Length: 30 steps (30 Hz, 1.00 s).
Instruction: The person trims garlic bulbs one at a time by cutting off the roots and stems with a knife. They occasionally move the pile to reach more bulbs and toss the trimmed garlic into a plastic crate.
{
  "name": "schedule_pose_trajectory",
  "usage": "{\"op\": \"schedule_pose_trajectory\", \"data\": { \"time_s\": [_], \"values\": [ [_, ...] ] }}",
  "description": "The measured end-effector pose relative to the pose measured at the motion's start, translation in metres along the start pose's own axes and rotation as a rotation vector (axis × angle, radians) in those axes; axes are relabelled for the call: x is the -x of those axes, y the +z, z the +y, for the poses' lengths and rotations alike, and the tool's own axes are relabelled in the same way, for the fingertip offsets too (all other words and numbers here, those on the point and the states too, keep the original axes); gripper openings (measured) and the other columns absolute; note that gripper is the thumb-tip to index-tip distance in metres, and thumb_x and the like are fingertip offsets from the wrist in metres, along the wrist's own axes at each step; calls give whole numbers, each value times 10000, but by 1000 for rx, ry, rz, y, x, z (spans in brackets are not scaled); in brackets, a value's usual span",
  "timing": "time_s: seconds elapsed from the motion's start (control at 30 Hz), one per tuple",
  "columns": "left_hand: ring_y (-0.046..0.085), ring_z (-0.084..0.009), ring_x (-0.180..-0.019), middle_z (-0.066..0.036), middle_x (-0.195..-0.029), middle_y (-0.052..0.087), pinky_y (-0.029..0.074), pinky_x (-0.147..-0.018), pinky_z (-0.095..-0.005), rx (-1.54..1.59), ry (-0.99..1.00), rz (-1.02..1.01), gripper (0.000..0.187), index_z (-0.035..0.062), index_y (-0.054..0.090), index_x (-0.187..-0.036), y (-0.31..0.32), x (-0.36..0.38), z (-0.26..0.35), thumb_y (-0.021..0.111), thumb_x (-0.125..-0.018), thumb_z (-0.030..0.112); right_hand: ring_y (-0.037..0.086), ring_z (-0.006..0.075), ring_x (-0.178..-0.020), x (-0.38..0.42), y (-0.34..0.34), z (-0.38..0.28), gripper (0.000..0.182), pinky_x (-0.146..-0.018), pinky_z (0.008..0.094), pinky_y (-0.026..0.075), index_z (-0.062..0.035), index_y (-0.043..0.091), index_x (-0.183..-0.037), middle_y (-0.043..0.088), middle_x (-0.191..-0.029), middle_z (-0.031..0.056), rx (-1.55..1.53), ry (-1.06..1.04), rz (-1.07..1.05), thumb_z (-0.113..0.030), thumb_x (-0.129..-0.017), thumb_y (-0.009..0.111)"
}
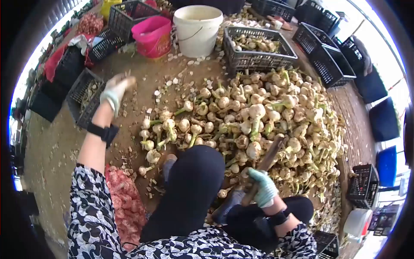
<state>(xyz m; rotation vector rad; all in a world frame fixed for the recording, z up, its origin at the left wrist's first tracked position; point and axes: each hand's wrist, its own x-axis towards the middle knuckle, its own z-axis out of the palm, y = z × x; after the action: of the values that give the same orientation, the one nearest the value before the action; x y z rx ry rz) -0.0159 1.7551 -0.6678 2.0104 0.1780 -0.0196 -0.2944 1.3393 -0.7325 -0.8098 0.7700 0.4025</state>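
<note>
My right hand (264, 190), in a pale green and white glove, is wrapped round a long brown knife (271, 156) pointing up and away. A large heap of garlic bulbs (297, 114), many with short green stems, lies under and beyond the knife. My left hand (115, 91), also gloved, is stretched out to the left. Motion smears its fingers, so I cannot make out whether they hold anything. It is nearest to a small black crate (82, 97) with some pale scraps inside. A few garlic bulbs (151, 156) lie near my left knee.
A pink bucket (152, 38), a white bucket (198, 32) and a black crate of garlic (261, 60) stand beyond the heap. A red mesh bag (125, 203) lies by my left leg. More black crates (327, 60) line the right side. Peelings litter the floor.
</note>
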Motion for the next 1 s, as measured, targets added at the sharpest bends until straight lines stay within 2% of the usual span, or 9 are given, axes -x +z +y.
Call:
{"op": "schedule_pose_trajectory", "data": {
  "time_s": [0.2,0.3,0.4,0.47,0.6,0.77,0.8,0.83,1.0],
  "values": [
    [592,-253,-965,-183,-1180,579,480,-821,-379,-172,-490,-188,687,-56,502,-1212,48,24,-144,732,-730,377,475,145,-515,-23,-10,-53,128,-490,288,426,-62,572,-856,477,-633,7,179,-166,211,-176,-831,625],
    [596,-271,-993,-207,-1143,600,457,-832,-369,-57,-726,141,619,-46,564,-1136,86,-15,-197,688,-758,429,492,148,-506,-44,-13,-50,140,-474,289,437,-45,572,-885,484,-624,11,202,-204,231,-158,-825,629],
    [559,-322,-1108,-215,-1186,584,443,-885,-358,-126,-402,41,686,-15,553,-1177,114,-64,-233,686,-726,484,509,153,-498,-62,6,-38,216,-470,282,434,-9,587,-940,523,-615,28,272,-209,283,-169,-810,655],
    [560,-332,-1105,-187,-1201,583,452,-888,-365,-591,-556,-151,636,53,587,-1170,130,-74,-171,690,-705,475,521,154,-501,-78,15,-29,258,-471,279,432,7,593,-956,538,-611,36,319,-142,306,-183,-801,675],
    [620,-300,-979,-187,-1034,646,491,-805,-338,-1031,-319,-463,498,8,622,-1075,160,-109,-246,733,-648,238,512,125,-497,-106,43,-16,185,-480,255,426,-23,633,-910,550,-640,21,368,-113,325,-154,-792,691],
    [588,-206,-996,-93,-1079,628,481,-831,-311,266,-399,-506,551,-6,534,-1203,122,-61,-202,713,-686,60,554,82,-637,-146,71,-12,196,-585,229,464,-34,650,-885,625,-739,3,834,-203,235,-193,-783,702],
    [590,-177,-975,-72,-1062,626,488,-813,-292,36,-281,-582,537,-1,518,-1222,118,-54,-195,678,-710,31,561,86,-680,-151,83,-15,218,-635,241,477,-46,652,-899,640,-761,10,975,-245,155,-204,-763,717],
    [587,-156,-946,-67,-1059,624,486,-788,-257,411,-265,-609,541,7,504,-1238,120,-28,-169,661,-721,16,592,127,-686,-159,95,-13,235,-645,262,488,-41,644,-914,653,-787,41,1099,-383,83,-199,-759,724],
    [574,-161,-1013,-97,-1143,584,481,-811,-239,586,-247,-675,491,25,466,-1283,142,28,-138,605,-815,83,609,355,-710,-188,145,1,197,-629,390,500,-80,605,-851,614,-746,148,1558,-897,-122,-203,-717,679]
  ]
}}
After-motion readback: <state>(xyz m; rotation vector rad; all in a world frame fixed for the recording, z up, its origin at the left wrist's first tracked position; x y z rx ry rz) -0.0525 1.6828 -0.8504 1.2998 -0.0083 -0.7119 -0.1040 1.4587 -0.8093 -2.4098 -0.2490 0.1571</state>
